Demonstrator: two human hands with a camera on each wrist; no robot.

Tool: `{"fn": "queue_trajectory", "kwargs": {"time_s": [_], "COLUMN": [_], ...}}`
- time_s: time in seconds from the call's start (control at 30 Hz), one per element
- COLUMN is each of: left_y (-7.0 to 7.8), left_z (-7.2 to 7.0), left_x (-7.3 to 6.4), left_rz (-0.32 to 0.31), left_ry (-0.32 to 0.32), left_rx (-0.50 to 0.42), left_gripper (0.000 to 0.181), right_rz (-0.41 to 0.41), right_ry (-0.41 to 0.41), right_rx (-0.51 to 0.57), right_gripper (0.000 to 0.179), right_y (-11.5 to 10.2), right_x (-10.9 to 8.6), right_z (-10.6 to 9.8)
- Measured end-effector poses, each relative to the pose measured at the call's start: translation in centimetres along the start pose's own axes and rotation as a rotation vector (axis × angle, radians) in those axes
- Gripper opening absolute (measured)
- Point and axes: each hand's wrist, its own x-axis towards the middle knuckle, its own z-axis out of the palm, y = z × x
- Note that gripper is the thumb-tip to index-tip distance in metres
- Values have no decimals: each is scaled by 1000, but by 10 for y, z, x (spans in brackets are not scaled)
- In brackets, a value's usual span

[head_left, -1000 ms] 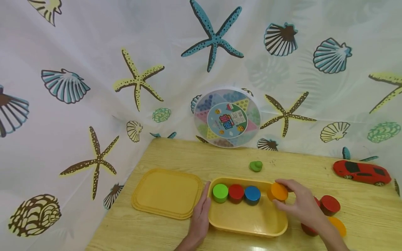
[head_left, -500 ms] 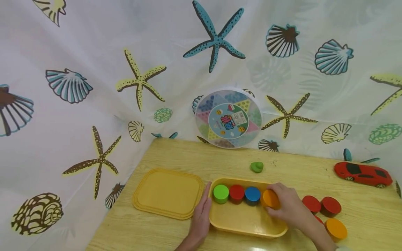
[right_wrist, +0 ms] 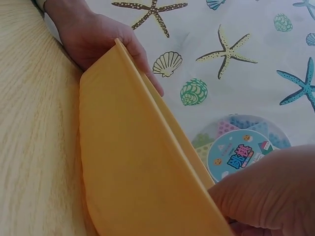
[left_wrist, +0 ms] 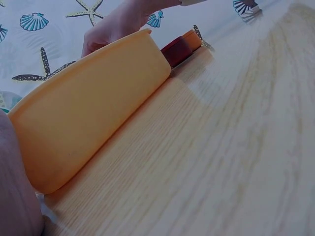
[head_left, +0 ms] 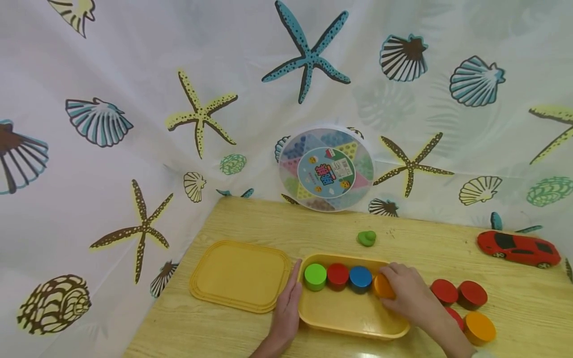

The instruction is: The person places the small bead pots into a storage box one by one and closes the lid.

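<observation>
A yellow rectangular box [head_left: 344, 313] stands on the wooden table. Along its far wall sit a green round block [head_left: 315, 277], a red one [head_left: 337, 276] and a blue one [head_left: 360, 279], in a row. My right hand [head_left: 409, 294] reaches over the right rim and holds an orange round block [head_left: 382, 286] beside the blue one, covering its right part. My left hand [head_left: 286, 308] rests with straight fingers along the box's left outer wall. In the right wrist view, the box wall [right_wrist: 133, 147] hides what the right fingers hold.
Several round blocks, red [head_left: 472, 295] and orange [head_left: 479, 327], stand right of the box. A yellow lid [head_left: 241, 276] lies to its left. Behind are a small green figure [head_left: 367, 238], a red toy car [head_left: 518, 248] and a round board-game box [head_left: 326, 170] against the patterned cloth.
My right hand has brought the orange block left and down, against the blue one in the row, and its fingers now cover more of it. The left hand stays at the box.
</observation>
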Motion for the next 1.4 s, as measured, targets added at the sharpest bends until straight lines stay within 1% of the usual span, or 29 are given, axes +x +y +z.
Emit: {"fn": "queue_trajectory", "kwargs": {"time_s": [0.13,0.27,0.4,0.47,0.53,0.63,0.7,0.8,0.9,1.03,1.13,1.23,1.4], "left_y": [0,2,2,2,1,0,0,0,0,1,1,1,0], "left_z": [0,0,-1,0,0,0,0,-1,-1,-2,-2,-2,-2], "left_x": [0,0,-1,-1,-2,-3,-3,-2,-1,-1,-1,-1,-1], "left_rz": [1,-1,-1,-5,-6,-1,5,14,23,26,28,30,25], "left_ry": [-6,-12,-15,-13,-12,-10,-8,-7,-8,-12,-12,-9,-6], "left_rx": [-8,-12,-16,-18,-19,-13,-10,-7,-6,-5,-5,-7,-3], "left_gripper": [50,50,51,51,50,51,51,51,51,50,50,50,50], "right_rz": [-37,-53,-41,-25,-13,10,21,43,63,132,183,237,373], "right_ry": [56,107,106,105,119,177,226,289,346,385,417,449,508], "right_rx": [-49,-76,-83,-50,7,99,140,157,131,132,170,183,173], "right_gripper": [51,45,45,45,43,42,43,49,57,65,66,66,61], "right_y": [-1,-1,0,2,5,12,18,29,43,59,70,79,85], "right_x": [0,1,0,-2,-6,-15,-22,-33,-45,-64,-78,-92,-115], "right_z": [2,7,10,11,10,6,0,-10,-19,-25,-25,-22,-16]}}
